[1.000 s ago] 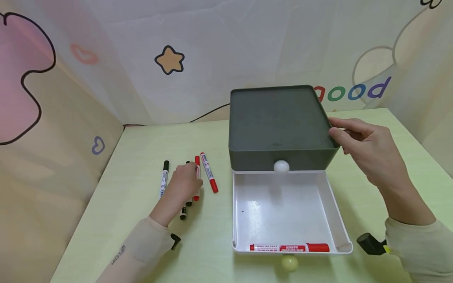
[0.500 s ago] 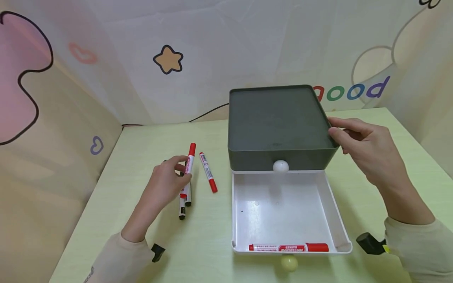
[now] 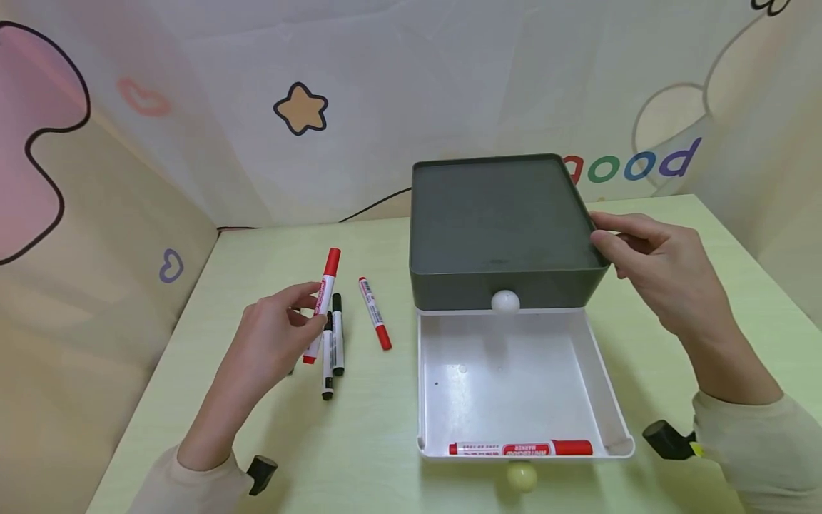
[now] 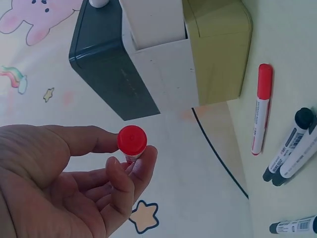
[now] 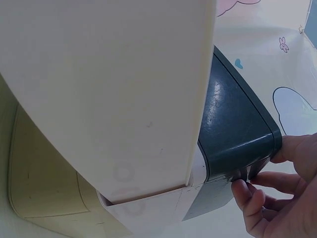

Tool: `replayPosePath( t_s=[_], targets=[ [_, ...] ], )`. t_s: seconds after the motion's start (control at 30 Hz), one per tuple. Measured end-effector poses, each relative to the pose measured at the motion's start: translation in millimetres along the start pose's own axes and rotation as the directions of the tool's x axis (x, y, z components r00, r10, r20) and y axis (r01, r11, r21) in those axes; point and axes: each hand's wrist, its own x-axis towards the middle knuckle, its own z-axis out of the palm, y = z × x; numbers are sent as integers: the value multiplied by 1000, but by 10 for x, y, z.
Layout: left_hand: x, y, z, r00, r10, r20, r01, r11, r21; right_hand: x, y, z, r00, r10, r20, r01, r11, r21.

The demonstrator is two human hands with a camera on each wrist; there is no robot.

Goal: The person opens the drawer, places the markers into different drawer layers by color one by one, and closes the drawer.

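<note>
- Left hand (image 3: 266, 332): the thumb and fingers pinch a white whiteboard-style marker with a red cap (image 3: 324, 296), leaving its lower end free, above the pale green tabletop (image 3: 270, 260).
- Right hand (image 3: 668, 278): narrow, thumb and fingers pinching the right edge of a dark grey, plastic-looking top tier (image 3: 501, 221) of a stacked drawer unit.
- Just right of the left hand lie two slim white markers with black caps, one (image 3: 337, 339) beside the other (image 3: 327, 368); farther right is a slim white marker with a red end (image 3: 375, 314). Another black-ended one (image 4: 297, 225) is mostly hidden behind that hand in the head view.
- Below and left of the right hand, a shallow white drawer (image 3: 604, 378) stands pulled out, with a red-and-white marker (image 3: 520, 448) along its front wall.
- Possible trouble: a loosened pinch could let the held marker swivel or drop; a low sweep to the left hand's right could scatter the loose ones. A knock to the drawer, with the right hand's grip slack, could shift the unit or roll the marker inside.
</note>
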Motion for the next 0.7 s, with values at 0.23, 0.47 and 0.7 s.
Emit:
replayPosePath(
  t_s=[0.23,0.47,0.7],
  targets=[
    [-106,83,-118,999,40,-11,-40,998,51,4,-7,-1,1000,-7,3,7,1000,4],
    [-264,214,-189,994,93,-53,-89,993,79,3,-9,2,1000,-8,3,8,1000,13],
    [-452,428,-183,986,150,-77,-146,988,53,3,-6,-3,1000,-3,8,3,1000,1]
  ],
)
